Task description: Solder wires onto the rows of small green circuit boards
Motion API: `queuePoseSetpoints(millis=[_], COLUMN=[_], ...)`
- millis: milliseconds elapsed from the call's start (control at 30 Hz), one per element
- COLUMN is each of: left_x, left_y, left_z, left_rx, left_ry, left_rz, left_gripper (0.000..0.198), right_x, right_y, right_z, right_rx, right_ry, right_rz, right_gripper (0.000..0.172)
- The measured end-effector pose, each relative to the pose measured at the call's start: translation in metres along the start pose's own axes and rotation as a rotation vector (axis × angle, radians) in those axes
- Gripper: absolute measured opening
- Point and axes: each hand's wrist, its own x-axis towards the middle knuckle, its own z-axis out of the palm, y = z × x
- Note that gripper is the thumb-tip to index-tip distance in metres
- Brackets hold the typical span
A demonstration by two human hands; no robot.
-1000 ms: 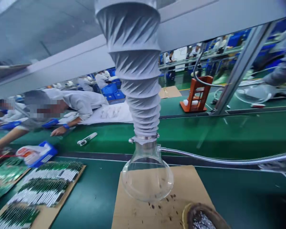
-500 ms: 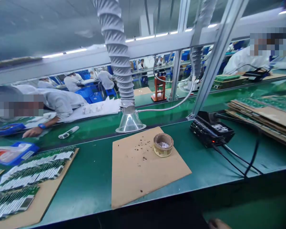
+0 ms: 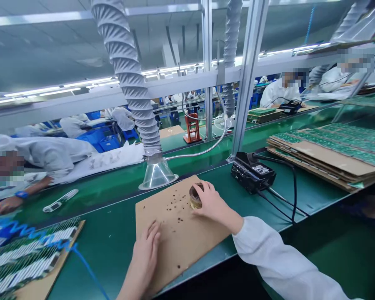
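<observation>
While my right hand (image 3: 211, 201) closes around a small round pot (image 3: 194, 199) at the frame's centre, my left hand (image 3: 146, 254) lies open and flat on the cardboard sheet (image 3: 200, 246), dark specks (image 3: 174, 204) scattered across it.

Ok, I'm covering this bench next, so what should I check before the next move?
1. Right hand curled over the round tape-wrapped tin: ok.
2. Tin's contents: cannot tell, the hand hides them.
3. Left hand flat on the brown cardboard sheet: ok.
4. Dark specks on the sheet: not ok, lying loose.
5. Clear glass fume funnel: ok, apart from both hands.
6. Black bench unit, power light: cannot tell.
</observation>
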Motion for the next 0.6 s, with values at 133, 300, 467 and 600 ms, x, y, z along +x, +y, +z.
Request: queuePoseSetpoints(millis=[133, 300, 467, 600], left_x=[0.021, 0.015, 0.016, 0.012], left_y=[0.003, -0.031, -0.040, -0.024], left_z=[0.032, 0.022, 0.015, 0.010], left_rx=[0.118, 0.155, 0.093, 0.100], left_ry=[-0.020, -0.095, -0.075, -0.015], left_rz=[0.003, 0.071, 0.093, 0.125], left_gripper=[0.056, 0.056, 0.056, 0.052], right_x=[0.010, 0.040, 0.065, 0.055], right_y=[0.037, 0.091, 0.128, 0.136], right_z=[-0.010, -0.039, -0.014, 0.001], right_rx=[0.003, -0.195, -0.227, -0.200], right_ry=[0.086, 0.290, 0.244, 0.327], right_rz=[0.039, 0.045, 0.089, -0.007], right_gripper=[0.089, 0.085, 0.066, 0.060])
